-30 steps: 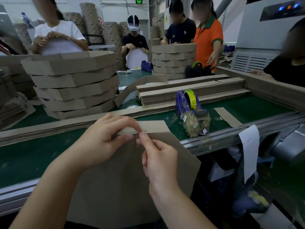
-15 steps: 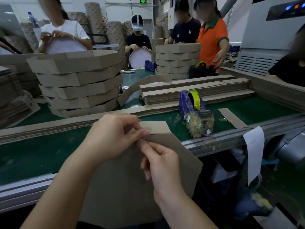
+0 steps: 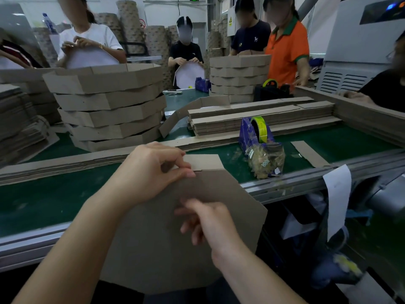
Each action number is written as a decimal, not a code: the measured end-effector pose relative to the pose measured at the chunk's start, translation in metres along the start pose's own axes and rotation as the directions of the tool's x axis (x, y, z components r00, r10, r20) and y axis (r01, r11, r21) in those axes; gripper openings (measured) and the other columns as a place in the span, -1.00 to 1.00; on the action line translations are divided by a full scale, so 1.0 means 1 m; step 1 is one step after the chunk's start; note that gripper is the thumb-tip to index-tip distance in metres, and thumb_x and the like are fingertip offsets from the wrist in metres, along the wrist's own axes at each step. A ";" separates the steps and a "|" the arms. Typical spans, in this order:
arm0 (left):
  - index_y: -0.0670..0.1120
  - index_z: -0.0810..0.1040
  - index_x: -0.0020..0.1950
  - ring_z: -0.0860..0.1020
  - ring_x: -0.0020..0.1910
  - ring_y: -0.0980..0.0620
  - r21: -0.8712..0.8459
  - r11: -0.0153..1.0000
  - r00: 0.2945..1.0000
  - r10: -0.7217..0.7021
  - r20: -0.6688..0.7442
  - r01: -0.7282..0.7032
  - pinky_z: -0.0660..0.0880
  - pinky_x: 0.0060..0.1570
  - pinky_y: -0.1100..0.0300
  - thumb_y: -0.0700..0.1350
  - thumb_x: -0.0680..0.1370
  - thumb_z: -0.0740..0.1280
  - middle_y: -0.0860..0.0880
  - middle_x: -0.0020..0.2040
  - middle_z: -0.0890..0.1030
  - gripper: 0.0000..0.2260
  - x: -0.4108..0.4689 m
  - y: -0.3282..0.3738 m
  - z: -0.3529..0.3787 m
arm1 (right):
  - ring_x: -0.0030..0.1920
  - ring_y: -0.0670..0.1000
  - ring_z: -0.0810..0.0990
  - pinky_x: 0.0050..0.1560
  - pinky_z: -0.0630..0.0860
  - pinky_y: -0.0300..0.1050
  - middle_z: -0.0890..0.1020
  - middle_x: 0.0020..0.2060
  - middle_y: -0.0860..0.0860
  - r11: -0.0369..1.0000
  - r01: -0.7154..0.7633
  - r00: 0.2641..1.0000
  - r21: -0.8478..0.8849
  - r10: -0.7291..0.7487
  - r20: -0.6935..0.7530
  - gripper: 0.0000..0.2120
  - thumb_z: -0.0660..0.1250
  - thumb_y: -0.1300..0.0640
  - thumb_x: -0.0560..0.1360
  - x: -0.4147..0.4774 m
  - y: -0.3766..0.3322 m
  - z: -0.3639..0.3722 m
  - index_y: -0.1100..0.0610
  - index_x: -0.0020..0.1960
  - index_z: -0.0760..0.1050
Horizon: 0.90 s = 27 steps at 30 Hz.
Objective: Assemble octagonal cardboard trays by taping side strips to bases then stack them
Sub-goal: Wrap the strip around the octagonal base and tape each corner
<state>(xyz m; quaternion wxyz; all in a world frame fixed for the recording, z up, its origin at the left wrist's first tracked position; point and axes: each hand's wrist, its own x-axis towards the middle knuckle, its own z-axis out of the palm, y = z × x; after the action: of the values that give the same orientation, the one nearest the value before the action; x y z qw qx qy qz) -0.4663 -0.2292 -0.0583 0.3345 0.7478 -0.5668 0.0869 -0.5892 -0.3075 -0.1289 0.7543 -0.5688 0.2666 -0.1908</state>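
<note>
An octagonal brown cardboard base (image 3: pixel 166 249) stands tilted against the near edge of the green belt, in front of me. A side strip (image 3: pixel 205 162) rises behind its top edge. My left hand (image 3: pixel 151 172) pinches the strip against the base's top edge with thumb and fingers. Lower down, my right hand (image 3: pixel 208 222) hovers blurred in front of the base with fingers loosely bent, holding nothing that I can see. A blue tape dispenser (image 3: pixel 255 132) with a yellow-green roll stands on the belt to the right.
A tall stack of finished trays (image 3: pixel 109 106) stands at the back left, a second stack (image 3: pixel 238 77) farther back. Flat strip piles (image 3: pixel 263 119) lie across the belt. A loose strip (image 3: pixel 310 153) lies right of the dispenser. Several people work around the belt (image 3: pixel 43 198).
My right hand has let go of the top edge and dropped down and away in front of the base. My left hand keeps its pinch on the strip and base.
</note>
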 end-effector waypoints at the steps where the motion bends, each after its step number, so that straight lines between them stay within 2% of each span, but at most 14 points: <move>1: -0.07 0.70 -0.18 0.48 0.04 0.41 0.020 1.000 1.000 0.002 0.006 -0.002 0.49 0.05 0.10 0.17 0.35 0.37 -0.11 -0.09 0.68 -0.68 -0.002 -0.001 0.000 | -0.68 -0.09 0.32 -0.62 0.20 -0.30 0.48 -0.62 0.03 0.999 0.032 0.999 -0.014 -0.032 -0.011 -0.69 0.37 0.09 0.52 -0.002 0.006 0.000 0.35 -0.19 0.65; 3: 0.00 0.67 -0.10 0.53 0.10 0.17 0.106 0.994 1.000 0.005 0.011 -0.006 0.53 0.03 0.02 0.17 0.37 0.42 0.04 0.04 0.66 -0.73 -0.006 -0.001 -0.002 | -0.61 -0.08 0.37 -0.55 0.27 -0.26 0.47 -0.60 -0.01 0.963 0.259 0.960 -0.078 -0.265 -0.088 -0.68 0.38 0.00 0.51 -0.002 0.011 -0.005 0.21 -0.28 0.64; 4: 0.05 0.64 -0.05 0.52 0.11 0.09 0.162 0.987 1.000 0.011 0.018 -0.014 0.52 0.00 0.01 0.17 0.38 0.43 0.10 0.08 0.63 -0.74 -0.008 -0.001 -0.002 | -0.55 -0.09 0.42 -0.49 0.32 -0.24 0.50 -0.55 -0.02 0.895 0.421 0.886 -0.149 -0.441 -0.146 -0.69 0.36 -0.05 0.50 -0.001 0.010 -0.011 0.15 -0.27 0.63; 6: 0.09 0.58 0.05 0.49 0.13 0.05 0.285 0.958 0.997 0.019 0.073 -0.039 0.46 -0.06 0.09 0.20 0.37 0.41 0.16 0.14 0.57 -0.68 -0.010 -0.002 -0.003 | -0.33 -0.10 0.51 -0.31 0.43 -0.22 0.55 -0.32 -0.09 0.656 0.654 0.620 -0.376 -0.750 -0.229 -0.79 0.29 -0.06 0.50 0.006 -0.001 -0.022 0.02 -0.13 0.64; 7: 0.10 0.55 0.12 0.46 0.15 0.05 0.335 0.941 0.994 0.014 0.105 -0.048 0.41 -0.08 0.12 0.22 0.37 0.39 0.16 0.17 0.54 -0.62 -0.011 -0.002 -0.004 | -0.20 -0.09 0.51 -0.19 0.45 -0.21 0.52 -0.19 -0.13 0.556 0.649 0.528 -0.519 -0.821 -0.219 -0.77 0.27 -0.04 0.52 0.010 -0.008 -0.026 0.02 0.00 0.65; 8: 0.12 0.51 0.18 0.43 0.17 0.07 0.371 0.927 0.991 0.004 0.133 -0.054 0.38 -0.08 0.15 0.22 0.37 0.40 0.17 0.20 0.50 -0.58 -0.011 -0.002 -0.005 | -0.06 -0.06 0.50 -0.04 0.44 -0.17 0.48 -0.08 -0.12 0.492 0.591 0.507 -0.640 -0.843 -0.180 -0.71 0.24 -0.03 0.54 0.016 -0.014 -0.030 0.04 0.14 0.63; 10: 0.17 0.44 0.27 0.36 0.22 0.11 0.416 0.908 0.980 -0.033 0.199 -0.054 0.33 -0.01 0.19 0.20 0.36 0.45 0.20 0.24 0.43 -0.49 -0.011 -0.001 -0.008 | 0.16 -0.03 0.39 0.21 0.30 -0.05 0.40 0.06 -0.11 0.464 0.444 0.640 -0.766 -0.763 -0.092 -0.61 0.16 -0.08 0.58 0.028 -0.024 -0.033 0.04 0.30 0.55; 12: 0.20 0.37 0.29 0.30 0.24 0.16 0.464 0.884 0.964 -0.068 0.255 -0.060 0.26 0.08 0.23 0.20 0.36 0.47 0.22 0.24 0.37 -0.44 -0.011 0.000 -0.012 | 0.23 -0.13 0.26 0.24 0.12 -0.10 0.35 0.12 -0.16 0.479 0.402 0.745 -0.781 -0.667 -0.026 -0.51 0.05 -0.17 0.57 0.034 -0.026 -0.035 -0.02 0.37 0.48; 15: 0.19 0.32 0.11 0.41 0.18 0.13 0.502 0.861 0.974 -0.038 0.222 -0.080 0.24 0.23 0.20 0.32 0.34 0.36 0.22 0.10 0.42 -0.55 -0.005 0.014 -0.010 | 0.19 -0.22 0.21 0.24 0.07 -0.16 0.33 0.12 -0.21 0.502 0.474 0.740 -0.724 -0.672 0.019 -0.48 0.01 -0.21 0.52 0.031 -0.025 -0.031 -0.07 0.35 0.49; 18: 0.25 0.28 0.15 0.49 0.15 0.08 0.398 0.917 0.980 -0.055 0.190 -0.026 0.43 0.04 0.11 0.37 0.32 0.23 0.23 0.15 0.48 -0.53 0.001 0.032 0.000 | 0.24 -0.15 0.35 0.35 0.20 -0.08 0.46 0.10 -0.21 0.647 0.549 0.781 -0.528 -0.622 0.050 -0.59 0.07 -0.20 0.50 0.028 -0.032 -0.032 -0.16 0.17 0.58; 20: 0.33 0.24 0.26 0.47 0.17 0.12 0.342 0.939 0.978 -0.051 0.201 -0.021 0.46 0.03 0.06 0.41 0.32 0.20 0.27 0.21 0.46 -0.47 0.001 0.034 0.003 | 0.19 -0.10 0.48 0.30 0.31 -0.05 0.56 0.08 -0.17 0.742 0.482 0.859 -0.466 -0.506 0.083 -0.67 0.09 -0.21 0.50 0.035 -0.045 -0.047 -0.19 0.05 0.59; 23: 0.39 0.27 0.29 0.49 0.11 0.18 0.302 0.951 0.982 0.005 0.187 -0.062 0.48 0.00 0.07 0.46 0.37 0.22 0.31 0.18 0.45 -0.49 -0.004 0.034 -0.006 | 0.06 -0.10 0.59 0.12 0.39 -0.12 0.65 0.05 -0.12 0.727 0.301 0.951 -0.618 -0.177 0.255 -0.58 0.04 -0.16 0.64 0.046 -0.063 -0.077 -0.03 0.12 0.63; 25: 0.40 0.30 0.29 0.50 0.08 0.21 0.273 0.959 0.985 0.032 0.169 -0.078 0.50 -0.02 0.06 0.46 0.34 0.22 0.33 0.16 0.45 -0.47 -0.008 0.033 -0.011 | 0.05 -0.08 0.62 0.20 0.41 -0.08 0.69 -0.01 -0.09 0.681 0.215 0.947 -0.700 0.030 0.320 -0.50 0.01 -0.19 0.63 0.050 -0.067 -0.089 0.04 0.06 0.65; 27: 0.38 0.37 0.28 0.52 0.10 0.20 0.192 0.978 0.990 0.053 0.132 -0.078 0.52 0.00 0.00 0.42 0.33 0.22 0.31 0.15 0.49 -0.48 -0.011 0.031 -0.016 | 0.01 -0.02 0.61 0.25 0.39 0.02 0.68 -0.07 0.01 0.648 0.222 0.932 -0.728 0.080 0.355 -0.50 0.09 -0.20 0.61 0.052 -0.069 -0.096 0.15 0.00 0.63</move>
<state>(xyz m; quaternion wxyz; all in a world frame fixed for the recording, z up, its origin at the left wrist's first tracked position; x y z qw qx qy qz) -0.4936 -0.2148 -0.0390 0.2195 0.7621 -0.5998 0.1061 -0.6069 -0.4300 -0.0927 0.4741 -0.8661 0.1579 0.0141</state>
